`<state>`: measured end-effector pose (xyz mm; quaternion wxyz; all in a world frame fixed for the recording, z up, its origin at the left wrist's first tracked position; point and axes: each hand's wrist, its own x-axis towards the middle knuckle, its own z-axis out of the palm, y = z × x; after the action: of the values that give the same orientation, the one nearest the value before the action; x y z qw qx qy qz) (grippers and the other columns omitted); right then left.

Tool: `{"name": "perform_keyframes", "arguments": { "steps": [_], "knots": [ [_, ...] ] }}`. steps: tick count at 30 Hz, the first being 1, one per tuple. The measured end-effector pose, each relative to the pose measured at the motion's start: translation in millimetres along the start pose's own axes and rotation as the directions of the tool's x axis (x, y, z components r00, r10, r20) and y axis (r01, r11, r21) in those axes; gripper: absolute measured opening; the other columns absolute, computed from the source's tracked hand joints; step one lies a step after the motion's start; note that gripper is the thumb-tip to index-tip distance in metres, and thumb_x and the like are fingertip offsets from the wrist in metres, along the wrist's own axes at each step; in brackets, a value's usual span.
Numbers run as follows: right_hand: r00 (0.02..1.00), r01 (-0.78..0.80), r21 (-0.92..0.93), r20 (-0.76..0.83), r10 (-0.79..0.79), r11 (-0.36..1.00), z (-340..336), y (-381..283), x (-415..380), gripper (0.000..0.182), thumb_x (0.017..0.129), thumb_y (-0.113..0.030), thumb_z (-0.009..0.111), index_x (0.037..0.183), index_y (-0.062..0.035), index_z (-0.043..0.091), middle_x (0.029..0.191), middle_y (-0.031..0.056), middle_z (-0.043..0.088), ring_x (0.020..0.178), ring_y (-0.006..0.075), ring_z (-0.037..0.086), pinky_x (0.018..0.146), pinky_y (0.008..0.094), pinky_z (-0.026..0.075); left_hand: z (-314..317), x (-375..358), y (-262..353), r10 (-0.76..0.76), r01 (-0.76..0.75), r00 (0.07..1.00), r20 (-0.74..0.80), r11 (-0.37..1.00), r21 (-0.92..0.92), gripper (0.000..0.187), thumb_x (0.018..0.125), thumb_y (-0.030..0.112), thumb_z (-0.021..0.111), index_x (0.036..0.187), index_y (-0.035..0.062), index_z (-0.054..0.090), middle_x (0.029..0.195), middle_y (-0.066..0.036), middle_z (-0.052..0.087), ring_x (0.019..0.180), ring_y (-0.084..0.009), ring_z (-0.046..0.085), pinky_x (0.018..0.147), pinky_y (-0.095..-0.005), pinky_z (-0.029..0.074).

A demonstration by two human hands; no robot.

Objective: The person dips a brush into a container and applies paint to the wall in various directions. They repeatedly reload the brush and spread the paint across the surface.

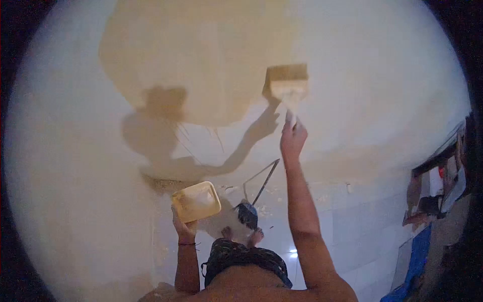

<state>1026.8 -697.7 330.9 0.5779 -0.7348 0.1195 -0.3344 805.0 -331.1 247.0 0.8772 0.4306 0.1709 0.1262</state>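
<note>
A wide paintbrush (290,88) with a pale handle is in my right hand (295,138), fingers wrapped round the handle. Its bristle end is up at the wall (352,95), near the right edge of a yellowish wet-looking patch (201,55); the brush is slightly blurred. Lower down, my left hand (184,229) grips a yellow rectangular tub (183,213) from below and the side. Pale paint coats the inside of the tub, which is tilted with its opening facing me. Some of the left fingers are hidden behind it.
Near my feet on the tiled floor (347,236) stands a dark bundle or bucket (247,215), with a long thin stick (266,181) beside it. Cluttered shelving (437,176) and blue material (415,261) are at the right. My shadow falls across the wall.
</note>
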Motion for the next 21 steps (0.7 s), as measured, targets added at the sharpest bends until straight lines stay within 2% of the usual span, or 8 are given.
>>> {"name": "perform_keyframes", "arguments": {
  "steps": [2, 3, 7, 10, 11, 18, 20, 21],
  "knots": [
    [0.99, -0.087, -0.04, 0.11, 0.091, 0.995, 18.4, 48.7, -48.0, 0.046, 0.102, -0.032, 0.054, 0.105, 0.0118, 0.066, 0.079, 0.0312, 0.065, 0.07, 0.0474, 0.063, 0.068, 0.0487, 0.049, -4.3, -3.4, -2.9, -0.036, 0.035, 0.999, -0.032, 0.999, -0.025, 0.055, 0.104, 0.049, 0.047, 0.143, 0.0098, 0.047, 0.136, -0.009, 0.057, 0.125, -0.0273, 0.055, 0.104, -0.0484, 0.048],
    [0.999, 0.01, -0.136, 0.051, -0.003, 0.991, 29.4, 66.7, -80.7, 0.055, 0.102, -0.043, 0.054, 0.081, 0.0078, 0.062, 0.06, 0.022, 0.054, 0.056, 0.0291, 0.051, 0.058, 0.0445, 0.044, -10.4, -4.8, -5.9, -0.039, 0.038, 0.999, -0.035, 0.999, -0.027, 0.055, 0.104, 0.049, 0.047, 0.143, 0.0098, 0.047, 0.136, -0.009, 0.057, 0.125, -0.0273, 0.055, 0.104, -0.0484, 0.048],
    [0.98, -0.006, -0.205, 0.194, 0.047, 0.979, 39.1, 100.0, -168.2, 0.049, 0.101, -0.041, 0.055, 0.09, 0.0052, 0.067, 0.062, 0.02, 0.055, 0.059, 0.0254, 0.053, 0.059, 0.041, 0.044, -22.3, 2.2, -4.3, -0.047, 0.047, 0.999, -0.016, 0.999, 0.002, 0.054, 0.104, 0.048, 0.046, 0.143, 0.0098, 0.047, 0.136, -0.009, 0.057, 0.125, -0.0272, 0.056, 0.105, -0.0482, 0.048],
    [0.976, -0.184, -0.003, 0.118, 0.183, 0.983, 15.8, 73.9, -161.9, 0.045, 0.101, -0.037, 0.056, 0.094, 0.0053, 0.069, 0.06, 0.0131, 0.054, 0.058, 0.0179, 0.053, 0.055, 0.0362, 0.042, -22.5, 10.3, -0.9, -0.046, 0.046, 0.999, 0.02, 0.999, 0.006, 0.054, 0.105, 0.047, 0.046, 0.144, 0.0097, 0.046, 0.136, -0.01, 0.057, 0.125, -0.0271, 0.056, 0.106, -0.0477, 0.047],
    [1.0, -0.008, -0.055, -0.028, 0.006, 0.998, 14.5, 77.0, -145.8, 0.044, 0.103, -0.034, 0.054, 0.084, 0.004, 0.066, 0.057, 0.0066, 0.049, 0.056, 0.012, 0.048, 0.052, 0.0337, 0.039, -25.4, 7.5, -2.2, -0.05, 0.05, 0.998, 0.034, 0.999, -0.006, 0.054, 0.104, 0.047, 0.046, 0.144, 0.0097, 0.046, 0.136, -0.01, 0.057, 0.125, -0.0271, 0.056, 0.106, -0.0474, 0.047],
    [0.964, -0.259, 0.2, -0.009, 0.266, 0.945, 35.4, 96.3, -83.8, 0.044, 0.102, -0.033, 0.053, 0.081, 0.0053, 0.059, 0.061, 0.0144, 0.056, 0.055, 0.0245, 0.054, 0.056, 0.0391, 0.042, -31.9, 12.7, -6.0, -0.005, 0.004, 0.999, 0.044, 1.0, 0.031, 0.055, 0.104, 0.047, 0.047, 0.143, 0.0083, 0.048, 0.138, -0.01, 0.057, 0.125, -0.0276, 0.056, 0.108, -0.0478, 0.045],
    [0.991, 0.012, -0.175, -0.133, -0.036, 0.984, 61.3, 154.5, -119.6, 0.052, 0.103, -0.041, 0.053, 0.069, -0.0025, 0.055, 0.057, -0.0009, 0.047, 0.054, 0.0108, 0.043, 0.05, 0.0322, 0.036, -23.6, 9.2, -1.3, -0.029, 0.029, 1.0, -0.002, 0.999, 0.038, 0.056, 0.104, 0.048, 0.047, 0.143, 0.0084, 0.048, 0.138, -0.01, 0.056, 0.126, -0.0277, 0.055, 0.109, -0.0481, 0.044],
    [0.993, -0.111, -0.08, -0.047, 0.107, 0.991, 56.2, 156.4, -141.3, 0.051, 0.103, -0.04, 0.054, 0.069, -0.0027, 0.056, 0.057, -0.0008, 0.048, 0.054, 0.0105, 0.045, 0.051, 0.032, 0.036, -18.8, 5.5, 0.9, -0.033, 0.033, 0.999, -0.001, 0.999, 0.042, 0.056, 0.104, 0.048, 0.047, 0.143, 0.0084, 0.048, 0.138, -0.01, 0.056, 0.126, -0.0277, 0.055, 0.109, -0.0481, 0.044]
  ]
}}
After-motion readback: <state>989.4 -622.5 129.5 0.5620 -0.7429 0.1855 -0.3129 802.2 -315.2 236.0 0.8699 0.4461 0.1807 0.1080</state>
